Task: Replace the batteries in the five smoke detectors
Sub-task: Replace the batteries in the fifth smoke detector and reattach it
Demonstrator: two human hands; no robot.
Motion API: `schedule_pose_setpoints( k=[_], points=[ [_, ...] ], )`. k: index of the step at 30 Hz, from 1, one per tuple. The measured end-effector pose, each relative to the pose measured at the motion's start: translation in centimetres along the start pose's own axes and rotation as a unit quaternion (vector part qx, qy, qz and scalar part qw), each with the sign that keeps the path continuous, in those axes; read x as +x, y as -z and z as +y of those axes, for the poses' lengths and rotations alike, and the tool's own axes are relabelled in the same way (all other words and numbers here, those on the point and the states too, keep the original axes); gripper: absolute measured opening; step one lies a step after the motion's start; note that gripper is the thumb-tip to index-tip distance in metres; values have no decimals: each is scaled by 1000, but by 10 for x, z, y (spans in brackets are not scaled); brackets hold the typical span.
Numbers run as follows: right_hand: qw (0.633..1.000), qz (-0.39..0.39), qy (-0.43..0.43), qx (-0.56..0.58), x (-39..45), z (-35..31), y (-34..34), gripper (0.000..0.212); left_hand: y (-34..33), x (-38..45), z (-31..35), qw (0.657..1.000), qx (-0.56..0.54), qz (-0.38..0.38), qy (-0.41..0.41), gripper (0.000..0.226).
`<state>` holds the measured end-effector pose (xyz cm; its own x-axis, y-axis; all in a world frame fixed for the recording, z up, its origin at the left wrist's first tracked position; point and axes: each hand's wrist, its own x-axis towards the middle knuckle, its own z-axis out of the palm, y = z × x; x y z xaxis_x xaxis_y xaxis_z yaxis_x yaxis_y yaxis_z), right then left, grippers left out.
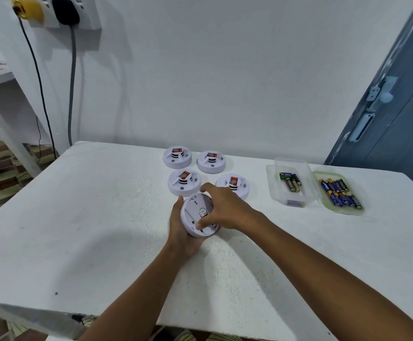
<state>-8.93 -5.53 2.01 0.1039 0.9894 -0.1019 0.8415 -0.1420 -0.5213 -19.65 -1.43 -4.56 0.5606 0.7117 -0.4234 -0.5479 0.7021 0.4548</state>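
A white round smoke detector (195,212) is turned back side up over the middle of the white table (89,217). My left hand (179,230) grips its left edge from below. My right hand (221,210) reaches across its back, fingers curled on the rim and thumb pressing near the lower edge. Several more smoke detectors stand face up behind it, each with a red label: at far left (177,157), far right (211,161), near left (183,182) and near right (233,184), the last partly hidden by my right hand.
A clear plastic box (291,185) at the right holds a few green and dark batteries. Beside it a lid-like tray (339,193) holds several blue batteries. Two plugs with cables hang from a wall socket (52,11) at upper left. A blue door (397,119) stands at right.
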Motion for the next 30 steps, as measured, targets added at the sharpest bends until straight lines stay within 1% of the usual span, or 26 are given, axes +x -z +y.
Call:
schedule_pose_setpoints(
  k=[1,2,5,6,8,9,10,12,16,20,22,26,30],
  points=[
    [1000,3,12,0,-1,-1,-1,81,1,2,0,1000,3,15,0,42],
    [1000,6,24,-9,-3,-1,-2,80,1,2,-1,1000,1,21,2,44],
    [997,15,51,-54,-7,-1,-9,66,6,6,-1,1000,-21,19,8,45],
    [997,14,50,-59,-8,0,-11,62,6,5,-1,1000,-21,11,-3,42],
    [997,7,46,-58,-11,3,-16,56,7,5,0,999,-11,-35,-30,33],
    [997,5,46,-58,-13,4,-18,54,8,6,-1,998,-1,-51,-38,40],
    [997,4,49,-61,-14,6,-21,52,6,4,0,998,1,-56,-29,47],
    [996,12,54,-69,-17,7,-28,51,7,4,-2,999,-13,-44,-12,42],
    [994,50,58,-84,-19,6,-38,47,13,6,-6,1000,0,-16,-22,43],
    [991,76,69,-83,-17,3,-44,46,17,6,-4,999,-20,-38,-13,51],
    [990,89,76,-85,-18,5,-48,46,18,6,-4,998,-35,-60,-9,50],
    [989,130,67,-35,-23,9,-57,45,18,4,-5,997,-28,-78,10,43],
    [986,163,37,26,-20,7,-67,43,22,6,-5,997,-17,-73,2,47]
  ],
)
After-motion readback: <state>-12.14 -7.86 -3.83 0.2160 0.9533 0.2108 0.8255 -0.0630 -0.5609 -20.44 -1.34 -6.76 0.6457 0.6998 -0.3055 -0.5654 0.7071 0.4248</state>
